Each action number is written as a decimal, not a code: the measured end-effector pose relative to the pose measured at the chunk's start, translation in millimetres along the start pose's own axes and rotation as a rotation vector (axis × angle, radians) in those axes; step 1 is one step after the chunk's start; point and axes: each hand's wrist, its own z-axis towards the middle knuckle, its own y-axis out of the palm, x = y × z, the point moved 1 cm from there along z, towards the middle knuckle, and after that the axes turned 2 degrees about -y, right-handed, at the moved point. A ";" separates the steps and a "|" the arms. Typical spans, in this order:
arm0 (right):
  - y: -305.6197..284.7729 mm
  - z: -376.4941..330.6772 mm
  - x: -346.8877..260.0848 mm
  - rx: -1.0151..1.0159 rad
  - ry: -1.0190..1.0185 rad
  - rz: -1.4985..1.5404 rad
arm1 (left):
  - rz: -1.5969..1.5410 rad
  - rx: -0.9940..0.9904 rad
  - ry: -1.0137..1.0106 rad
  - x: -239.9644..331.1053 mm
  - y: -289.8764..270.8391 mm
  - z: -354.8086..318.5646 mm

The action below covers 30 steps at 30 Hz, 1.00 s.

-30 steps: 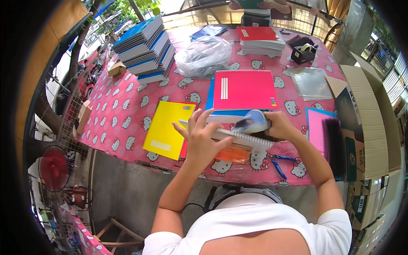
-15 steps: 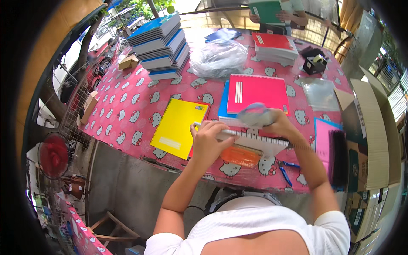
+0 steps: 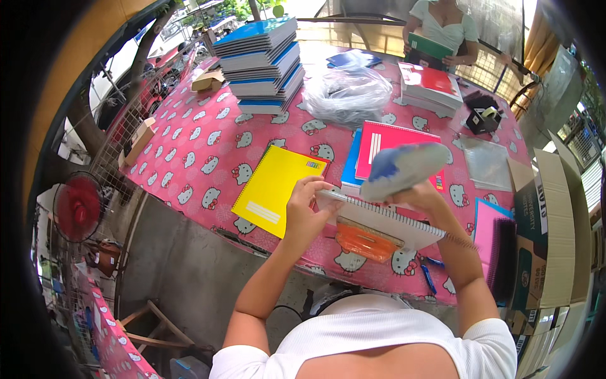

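Observation:
My left hand [image 3: 308, 208] grips the left end of a spiral notebook [image 3: 413, 228], thumb and fingers closed about its edge. The notebook stands tilted, coil side up, and loose coil sticks out past its right end. Above it, my right hand [image 3: 418, 197] is closed on an oblong white-and-blue object [image 3: 404, 170] whose kind I cannot make out. An orange block [image 3: 367, 242] lies just under the notebook. Left of my hands is a yellow spiral notebook [image 3: 278, 183]. Beyond them a pink-red notebook [image 3: 396, 135] rests on blue ones [image 3: 352, 156].
Blue-handled pliers [image 3: 428, 278] lie near the front edge. Black coils [image 3: 502, 252] sit on a pink sheet [image 3: 485, 218] beside a cardboard box [image 3: 558, 221]. Farther back stand a blue notebook stack [image 3: 262, 63], a plastic bag [image 3: 347, 95] and red notebooks [image 3: 432, 91]. Opposite, a person holds a green notebook [image 3: 431, 45].
The white-and-blue object in my right hand has lifted and swung over the notebook's coil. My left hand keeps its grip. Across the table, the person's green notebook has tilted. The view has shifted.

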 end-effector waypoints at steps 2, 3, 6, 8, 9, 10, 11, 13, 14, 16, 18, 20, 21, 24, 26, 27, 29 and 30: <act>0.1 0.0 -0.5 -0.097 0.236 -0.045 | -0.210 -0.030 -0.113 -4.4 2.1 -1.2; -1.0 -0.8 13.1 -0.057 0.201 -0.063 | -0.276 -0.028 -0.108 -2.6 1.2 -1.1; 1.9 14.6 -8.2 0.033 0.143 0.391 | -0.438 0.001 -0.099 -11.4 -5.6 1.7; 5.2 19.5 -1.5 -0.061 0.268 0.004 | -0.539 -0.012 -0.120 -13.6 -2.3 0.3; 8.1 23.6 5.9 -0.107 0.323 -0.180 | -0.580 -0.020 -0.130 -13.2 -3.9 3.4; 9.2 32.1 11.6 -0.028 0.282 -0.468 | -0.621 -0.029 -0.140 -12.9 -5.5 4.9; 12.6 27.2 14.3 0.013 0.238 -0.181 | -0.624 -0.032 -0.179 -14.8 -6.6 1.5; 19.8 25.0 -11.0 0.074 0.134 0.366 | -0.652 -0.018 -0.242 -22.1 -4.8 -4.7; 14.8 28.1 3.3 -0.138 0.086 0.021 | -0.606 -0.023 -0.229 -25.9 -6.4 -1.0; 9.2 29.5 18.6 -0.002 0.096 -0.357 | -0.494 -0.053 -0.221 -31.9 -14.8 3.9; -6.5 15.2 28.1 0.268 -0.042 -0.456 | -0.540 -0.071 -0.207 -33.0 -18.5 -0.9; -67.1 -31.4 64.8 0.747 0.152 -0.735 | -0.626 -0.106 -0.212 -26.2 -14.7 0.5; -90.3 -55.3 62.9 0.915 0.357 -0.689 | -0.676 -0.120 -0.235 -19.6 -15.1 3.6; -149.9 -152.5 111.5 0.977 0.655 -1.235 | -0.722 -0.235 -0.259 -25.6 -12.6 15.5; -135.9 -187.7 126.2 0.774 0.849 -1.237 | -0.729 -0.278 -0.212 -37.2 -11.1 19.3; -125.3 -203.1 131.7 0.678 0.836 -1.248 | -0.744 -0.279 -0.157 -39.6 -8.1 21.5; -91.3 -219.5 112.2 0.621 0.669 -1.264 | -0.765 -0.287 -0.079 -45.6 -4.6 27.1; -54.6 -214.5 81.2 0.654 0.525 -1.266 | -0.769 -0.297 -0.065 -50.6 -5.2 28.8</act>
